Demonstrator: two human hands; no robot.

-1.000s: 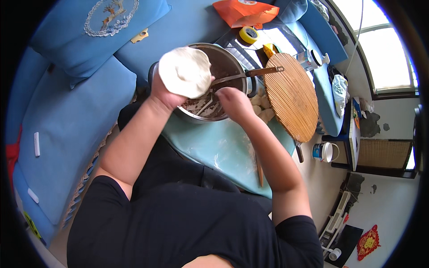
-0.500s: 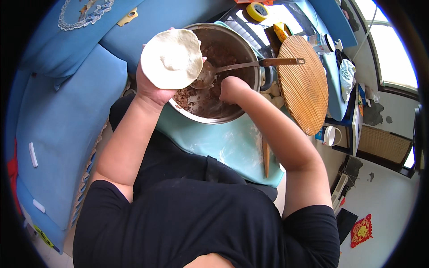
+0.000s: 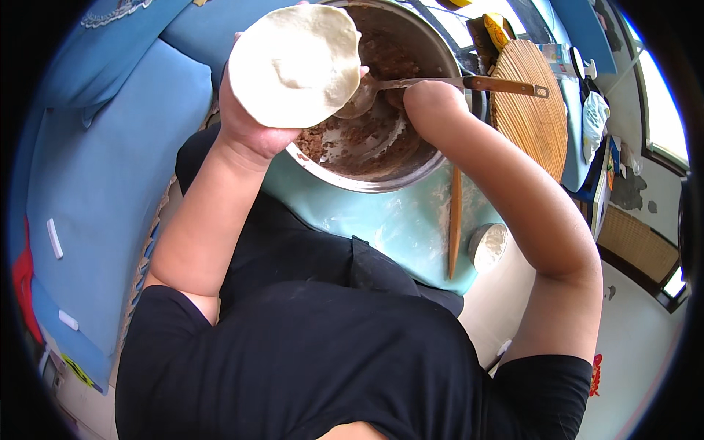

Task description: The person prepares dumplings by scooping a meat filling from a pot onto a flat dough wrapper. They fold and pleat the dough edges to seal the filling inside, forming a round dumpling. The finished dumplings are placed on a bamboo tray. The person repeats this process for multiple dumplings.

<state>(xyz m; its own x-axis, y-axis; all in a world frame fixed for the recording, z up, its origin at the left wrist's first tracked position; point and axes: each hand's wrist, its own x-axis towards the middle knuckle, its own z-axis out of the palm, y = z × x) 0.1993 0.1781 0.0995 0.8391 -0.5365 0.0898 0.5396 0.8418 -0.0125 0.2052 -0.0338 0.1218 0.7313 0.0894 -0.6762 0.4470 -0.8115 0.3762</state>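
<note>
A round, flat, pale dough wrapper (image 3: 297, 66) lies across my left hand (image 3: 253, 128), which supports it from below with fingertips showing at its rim. Just right of it stands a large steel pot (image 3: 418, 180) with brown minced filling (image 3: 315, 143) smeared around its inside. My right hand (image 3: 436, 106) is curled over the pot's right side; its fingers point down and inward, and whatever they grip is hidden. A ladle (image 3: 488, 84) with a wooden handle lies across the pot, its bowl beside the wrapper and its handle passing by my right hand.
A ribbed round wooden board (image 3: 532, 110) sits right of the pot. On the floury pale-green surface (image 3: 381, 227) lies a thin wooden rolling pin (image 3: 455, 227), with a small flour-dusted bowl (image 3: 489, 246) near it. Blue sofa cushions (image 3: 125, 183) fill the left side.
My right hand has moved right and up within the pot, toward its right wall. The wrapper stays on my left hand. With the view shifted, the small bowl now shows.
</note>
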